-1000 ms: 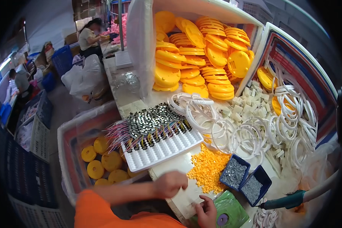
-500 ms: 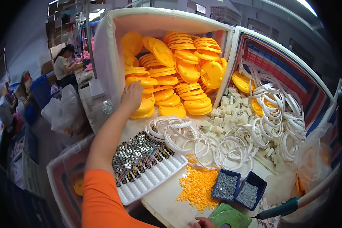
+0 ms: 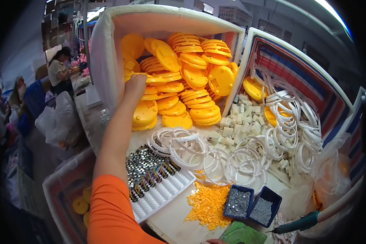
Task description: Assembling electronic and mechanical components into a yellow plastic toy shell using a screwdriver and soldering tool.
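Note:
My left hand (image 3: 136, 84) reaches into the tilted white-lined bin (image 3: 105, 53) at the back. Its fingers are closed at the rim of a round yellow plastic cover (image 3: 144, 78) on the left stack; their tips are hidden. More yellow covers (image 3: 195, 101), some with slots and holes, lie stacked and leaning around it. Only a sliver of my right hand (image 3: 216, 241) shows at the bottom edge, beside a green pad or fixture (image 3: 244, 234). The right hand's fingers are mostly cut off by the frame.
White rings (image 3: 187, 148) and pale blocks (image 3: 236, 126) spread across the middle and right. A white tray (image 3: 162, 198) holds wired parts beside metal pieces (image 3: 144, 164). Small yellow parts (image 3: 209, 205) lie near blue boxes of screws (image 3: 266, 205). A power screwdriver (image 3: 297, 223) hangs right. A person (image 3: 60, 73) sits far left.
My left hand has moved up from the front of the left stack onto an upper cover, its fingers closing at the rim. My right hand has slipped lower, mostly out of view. The view has shifted slightly.

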Tool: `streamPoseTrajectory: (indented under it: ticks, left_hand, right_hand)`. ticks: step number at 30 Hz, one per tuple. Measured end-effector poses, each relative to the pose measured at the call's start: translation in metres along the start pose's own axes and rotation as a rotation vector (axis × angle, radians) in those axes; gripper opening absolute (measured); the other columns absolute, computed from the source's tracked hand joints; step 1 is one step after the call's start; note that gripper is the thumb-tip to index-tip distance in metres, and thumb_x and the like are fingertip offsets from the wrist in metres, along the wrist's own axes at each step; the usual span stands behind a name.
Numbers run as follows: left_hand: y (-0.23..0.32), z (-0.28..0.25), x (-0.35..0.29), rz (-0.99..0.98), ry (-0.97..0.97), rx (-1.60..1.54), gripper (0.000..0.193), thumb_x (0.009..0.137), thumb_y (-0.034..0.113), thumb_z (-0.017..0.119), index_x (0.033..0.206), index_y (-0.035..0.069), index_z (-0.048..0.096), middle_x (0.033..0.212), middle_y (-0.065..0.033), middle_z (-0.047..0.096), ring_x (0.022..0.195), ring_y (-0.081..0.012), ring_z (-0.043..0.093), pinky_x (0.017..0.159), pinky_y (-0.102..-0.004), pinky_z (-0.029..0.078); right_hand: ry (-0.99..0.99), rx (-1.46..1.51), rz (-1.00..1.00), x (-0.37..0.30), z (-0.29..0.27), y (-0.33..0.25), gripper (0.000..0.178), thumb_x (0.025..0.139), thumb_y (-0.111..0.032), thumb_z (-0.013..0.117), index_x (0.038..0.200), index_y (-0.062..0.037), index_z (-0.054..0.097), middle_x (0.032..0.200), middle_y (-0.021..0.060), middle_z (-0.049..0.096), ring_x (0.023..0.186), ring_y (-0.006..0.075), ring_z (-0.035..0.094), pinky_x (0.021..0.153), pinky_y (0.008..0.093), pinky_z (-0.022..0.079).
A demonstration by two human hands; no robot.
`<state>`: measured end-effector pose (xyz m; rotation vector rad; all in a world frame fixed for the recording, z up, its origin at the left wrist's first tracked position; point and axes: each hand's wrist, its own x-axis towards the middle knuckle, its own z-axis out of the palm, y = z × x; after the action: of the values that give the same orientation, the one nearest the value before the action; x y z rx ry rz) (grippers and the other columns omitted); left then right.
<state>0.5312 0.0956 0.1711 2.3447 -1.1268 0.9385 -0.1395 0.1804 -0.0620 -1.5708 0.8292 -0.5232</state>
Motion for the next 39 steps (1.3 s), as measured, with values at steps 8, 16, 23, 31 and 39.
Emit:
streamPoseTrajectory:
  ticks: [8, 16, 23, 31, 39]
  left_hand:
    - [0.033, -0.028, -0.017, 0.015, 0.316, -0.477, 0.021, 0.093, 0.014, 0.066, 0.110, 0.003, 0.066, 0.104, -0.0198, 0.068, 0.100, -0.0396, 0.064, 0.086, -0.0462, 0.051]
    - [0.155, -0.103, -0.124, 0.027, 0.057, -1.093, 0.031, 0.098, 0.029, 0.068, 0.113, 0.002, 0.064, 0.099, -0.0102, 0.070, 0.089, -0.0214, 0.066, 0.081, -0.0366, 0.052]
    - [0.277, -0.161, -0.386, -0.490, -0.670, -1.807, 0.051, 0.103, 0.037, 0.062, 0.136, 0.000, 0.051, 0.120, -0.0067, 0.064, 0.112, -0.0128, 0.058, 0.097, -0.0310, 0.048]
    - [0.268, -0.185, -0.487, -0.042, -0.886, -1.349, 0.061, 0.093, 0.020, 0.069, 0.145, 0.002, 0.043, 0.136, -0.0162, 0.056, 0.131, -0.0300, 0.051, 0.112, -0.0404, 0.041]
    - [0.293, -0.166, -0.478, 0.557, -0.528, -1.359, 0.031, 0.081, 0.001, 0.063, 0.111, 0.004, 0.059, 0.111, -0.0154, 0.061, 0.106, -0.0359, 0.058, 0.093, -0.0451, 0.047]
  right_hand:
    - [-0.029, 0.042, 0.025, 0.001, -0.002, -0.009, 0.016, 0.096, -0.008, 0.066, 0.110, -0.0014, 0.067, 0.072, -0.0018, 0.056, 0.062, 0.0078, 0.049, 0.055, 0.0258, 0.040]
    - [-0.155, 0.171, 0.057, 0.011, -0.007, -0.022, 0.034, 0.097, -0.009, 0.062, 0.130, -0.0047, 0.057, 0.090, 0.0028, 0.059, 0.079, 0.0113, 0.056, 0.067, 0.0264, 0.047]
    - [-0.091, 0.187, -0.149, 0.020, -0.040, -0.020, 0.058, 0.102, -0.011, 0.057, 0.154, -0.0056, 0.033, 0.128, 0.0163, 0.058, 0.102, 0.0253, 0.063, 0.082, 0.0357, 0.055]
    - [0.201, -0.432, -0.211, -0.027, -0.153, -0.032, 0.035, 0.103, -0.020, 0.056, 0.129, 0.0039, 0.063, 0.129, 0.0242, 0.063, 0.110, 0.0314, 0.065, 0.097, 0.0398, 0.050]
    - [0.349, -1.065, -0.224, -0.025, -0.181, -0.026, 0.034, 0.100, -0.027, 0.060, 0.119, 0.0005, 0.067, 0.087, 0.0149, 0.068, 0.071, 0.0260, 0.063, 0.071, 0.0388, 0.051]
